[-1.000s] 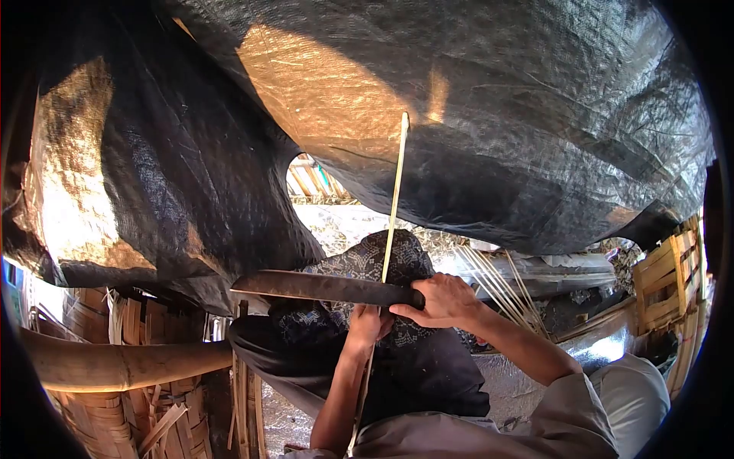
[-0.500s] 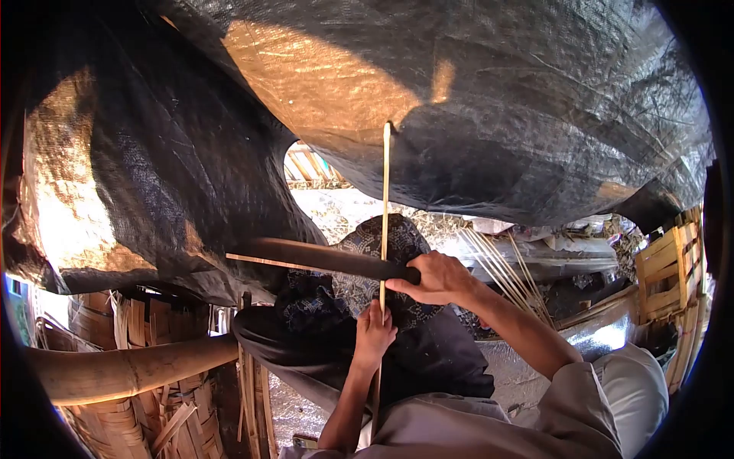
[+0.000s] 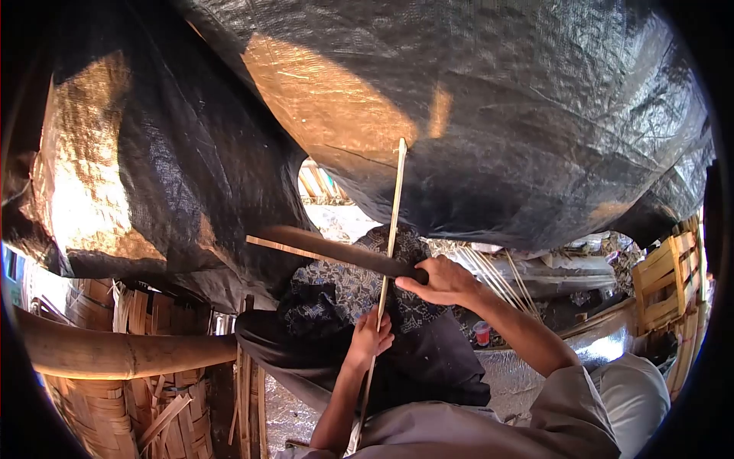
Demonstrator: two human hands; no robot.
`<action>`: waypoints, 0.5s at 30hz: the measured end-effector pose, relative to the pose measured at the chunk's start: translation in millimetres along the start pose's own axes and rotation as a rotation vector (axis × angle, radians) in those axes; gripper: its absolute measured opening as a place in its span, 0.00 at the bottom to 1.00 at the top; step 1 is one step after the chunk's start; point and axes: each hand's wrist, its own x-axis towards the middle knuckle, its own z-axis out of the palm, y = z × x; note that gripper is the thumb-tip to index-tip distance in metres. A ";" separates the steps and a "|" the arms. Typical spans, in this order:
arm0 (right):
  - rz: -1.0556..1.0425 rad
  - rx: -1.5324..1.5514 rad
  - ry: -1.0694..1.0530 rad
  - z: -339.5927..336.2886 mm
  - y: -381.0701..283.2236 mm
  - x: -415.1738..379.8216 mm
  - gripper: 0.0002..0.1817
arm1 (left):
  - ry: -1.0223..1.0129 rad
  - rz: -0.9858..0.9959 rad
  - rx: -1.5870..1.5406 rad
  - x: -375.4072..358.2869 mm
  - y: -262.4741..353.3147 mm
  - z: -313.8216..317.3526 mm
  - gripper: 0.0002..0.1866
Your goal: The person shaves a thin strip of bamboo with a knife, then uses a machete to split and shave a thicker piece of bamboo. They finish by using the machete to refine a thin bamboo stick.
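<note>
My right hand [image 3: 440,281] grips the handle of a long dark knife [image 3: 329,249] whose blade points left. My left hand [image 3: 368,339] holds a thin pale bamboo strip [image 3: 392,222] that stands nearly upright, its tip reaching the black tarpaulin overhead. The blade lies across the strip just above my left hand. Both hands work over my lap, which is covered by a dark patterned cloth [image 3: 336,294].
A black woven tarpaulin [image 3: 459,99] hangs low overhead. A thick bamboo pole [image 3: 115,353] lies at the left above woven bamboo mats [image 3: 164,417]. More thin strips [image 3: 497,279] fan out behind my right hand. A wooden crate [image 3: 665,279] stands at the right.
The strip has tilted a little to the right, its tip shifting right along the tarpaulin. My left hand slid slightly lower on it. The knife stays across the strip.
</note>
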 end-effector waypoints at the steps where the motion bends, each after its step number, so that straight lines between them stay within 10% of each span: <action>1: -0.075 -0.083 0.094 3.6 0.2 -2.0 0.35 | -0.009 -0.002 -0.007 6.2 7.0 3.3 0.21; 10: -0.170 -0.279 0.070 1.7 8.1 4.0 0.39 | -0.014 -0.036 -0.075 22.7 6.7 11.4 0.20; 12: 0.137 0.200 0.085 1.8 16.6 16.2 0.40 | -0.019 -0.079 -0.140 10.0 -7.3 9.1 0.20; 15: 0.108 0.066 0.113 -3.3 12.8 19.3 0.39 | -0.026 -0.057 -0.115 -9.2 -6.0 15.0 0.21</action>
